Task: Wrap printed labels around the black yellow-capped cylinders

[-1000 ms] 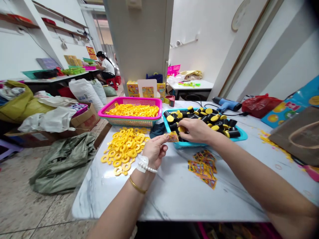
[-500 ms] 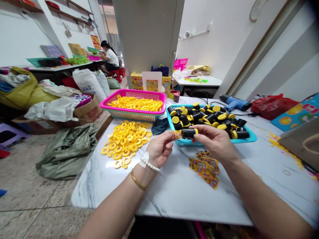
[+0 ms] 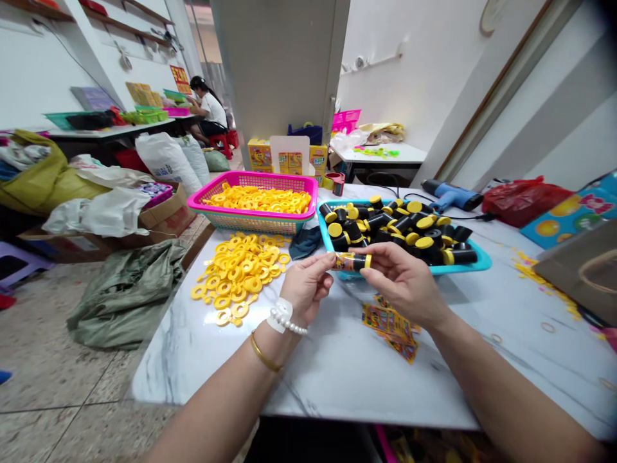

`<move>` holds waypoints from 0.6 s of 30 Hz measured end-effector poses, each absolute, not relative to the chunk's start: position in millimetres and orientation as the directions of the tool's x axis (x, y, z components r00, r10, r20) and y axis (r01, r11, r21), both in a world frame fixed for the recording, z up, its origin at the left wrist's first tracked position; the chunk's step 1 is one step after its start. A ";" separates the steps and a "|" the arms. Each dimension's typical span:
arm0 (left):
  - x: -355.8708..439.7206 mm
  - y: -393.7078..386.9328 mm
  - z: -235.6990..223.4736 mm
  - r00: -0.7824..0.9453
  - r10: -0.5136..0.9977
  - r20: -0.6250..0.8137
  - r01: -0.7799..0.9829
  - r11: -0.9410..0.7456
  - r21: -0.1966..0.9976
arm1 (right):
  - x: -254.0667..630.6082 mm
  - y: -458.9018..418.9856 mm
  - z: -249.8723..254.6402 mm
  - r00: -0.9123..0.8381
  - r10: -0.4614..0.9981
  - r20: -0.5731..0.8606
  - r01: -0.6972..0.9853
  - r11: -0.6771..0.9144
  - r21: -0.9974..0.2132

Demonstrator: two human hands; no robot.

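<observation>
I see loose sleeves (image 3: 391, 323) on the tabletop (image 3: 332, 370); past them the left hand (image 3: 307, 284) pinches one sleeve (image 3: 344, 261) around a tube (image 3: 360, 263), the right hand's (image 3: 409, 281) grip clamped on its capped end, before a blue basket (image 3: 481, 262).

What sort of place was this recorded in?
Probably a small hand-assembly workshop: a blue basket full of yellow-capped black tubes, a pink basket of yellow ring-shaped pieces, and another person seated farther back.

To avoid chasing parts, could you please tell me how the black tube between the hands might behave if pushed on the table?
The black tube would probably roll on its side, being round. Stood on its yellow cap, it might tip, being narrow.
</observation>
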State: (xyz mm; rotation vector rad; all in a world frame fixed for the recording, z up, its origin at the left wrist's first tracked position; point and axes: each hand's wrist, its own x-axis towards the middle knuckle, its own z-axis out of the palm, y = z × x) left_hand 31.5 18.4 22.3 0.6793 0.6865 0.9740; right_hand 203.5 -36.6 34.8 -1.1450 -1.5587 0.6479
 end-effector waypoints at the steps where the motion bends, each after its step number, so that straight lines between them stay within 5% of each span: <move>1: 31.8 16.9 21.8 0.346 0.923 -0.166 -0.480 0.326 0.814 | 204.8 -36.0 33.4 0.006 0.916 0.400 0.289 0.382 -0.878; 4: 29.8 14.9 22.8 0.246 0.969 -0.019 -0.415 0.123 0.902 | 212.1 -35.5 34.0 0.019 0.930 0.368 0.225 0.355 -0.907; 8: 24.4 17.2 27.1 0.465 0.881 0.087 -0.310 0.070 0.948 | 220.3 -36.1 40.1 -0.013 0.922 0.387 0.247 0.378 -0.892; 14: 27.8 14.8 21.7 0.536 0.840 0.081 -0.272 0.081 0.959 | 219.8 -38.0 44.1 -0.215 0.784 0.582 0.516 0.597 -0.614; 18: 28.8 12.2 22.4 0.559 0.821 0.121 -0.269 0.042 0.962 | 218.4 -44.4 38.8 -0.225 0.776 0.589 0.566 0.596 -0.569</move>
